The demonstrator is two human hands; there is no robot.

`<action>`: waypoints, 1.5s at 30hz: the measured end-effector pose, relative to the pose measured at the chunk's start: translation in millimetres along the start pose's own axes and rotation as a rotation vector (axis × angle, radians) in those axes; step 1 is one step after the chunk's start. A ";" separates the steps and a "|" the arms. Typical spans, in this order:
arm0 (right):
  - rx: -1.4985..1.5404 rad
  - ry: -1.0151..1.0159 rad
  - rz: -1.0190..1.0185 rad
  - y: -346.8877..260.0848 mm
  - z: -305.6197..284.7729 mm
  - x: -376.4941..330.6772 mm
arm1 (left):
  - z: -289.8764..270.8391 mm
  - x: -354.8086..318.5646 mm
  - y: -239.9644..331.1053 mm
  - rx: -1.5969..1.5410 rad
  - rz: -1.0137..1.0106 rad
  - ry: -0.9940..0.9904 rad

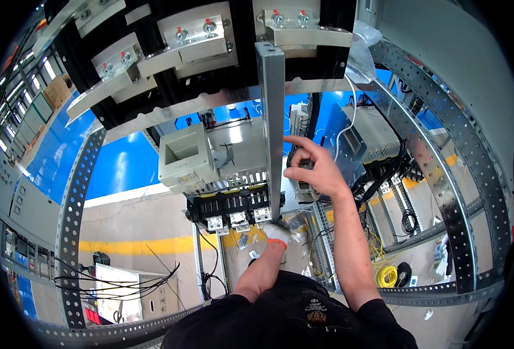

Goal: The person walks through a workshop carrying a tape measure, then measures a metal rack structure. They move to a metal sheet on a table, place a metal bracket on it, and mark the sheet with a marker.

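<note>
The person leans into an open cabinet frame of perforated steel rails [74, 221], and both forearms rise from the lower edge toward a vertical galvanised steel channel [272, 116] that stands between the components. The right hand [312, 168] is up beside the middle of the channel, fingers curled and thumb and forefinger pinched together close to its right edge, apparently on some small part there that is too small to make out; the grip looks fine and precise rather than load-bearing. The left hand [275, 234], in a white glove with a red cuff, sits at the foot of the channel with its fingers hidden behind it, so whether it is clenched or loose I cannot tell; its place suggests it steadies the lower end while the other hand works higher up. Just left of the channel hangs one beige box-shaped current transformer [184, 157] above a black switch block [231, 203] with three metal terminals in a row. Overhead, three flat busbars [190, 41] bolted to a black panel fan out, each with red-marked bolts.
</note>
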State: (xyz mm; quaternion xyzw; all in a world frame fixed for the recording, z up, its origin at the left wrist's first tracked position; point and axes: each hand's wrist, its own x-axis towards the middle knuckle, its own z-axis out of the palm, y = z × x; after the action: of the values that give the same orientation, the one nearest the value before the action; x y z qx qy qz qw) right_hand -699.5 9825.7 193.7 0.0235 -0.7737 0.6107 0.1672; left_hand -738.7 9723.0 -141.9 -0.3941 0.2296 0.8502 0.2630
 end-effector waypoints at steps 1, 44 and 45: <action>0.020 0.003 0.012 6.5 -0.9 -6.6 | -5.3 -2.4 -0.2 -0.005 0.004 0.007; -0.416 -0.138 0.774 156.6 66.6 -253.1 | -7.5 25.8 -9.9 -0.024 -0.092 -0.017; -0.333 -0.102 0.740 153.0 62.8 -248.3 | -9.4 24.6 -6.2 -0.023 -0.094 -0.022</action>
State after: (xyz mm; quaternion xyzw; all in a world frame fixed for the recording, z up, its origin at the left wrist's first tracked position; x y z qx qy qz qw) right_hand -516.6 9762.9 -33.5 -0.2535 -0.8254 0.4943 -0.1006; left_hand -743.2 9728.6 -168.0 -0.3982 0.1984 0.8437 0.3004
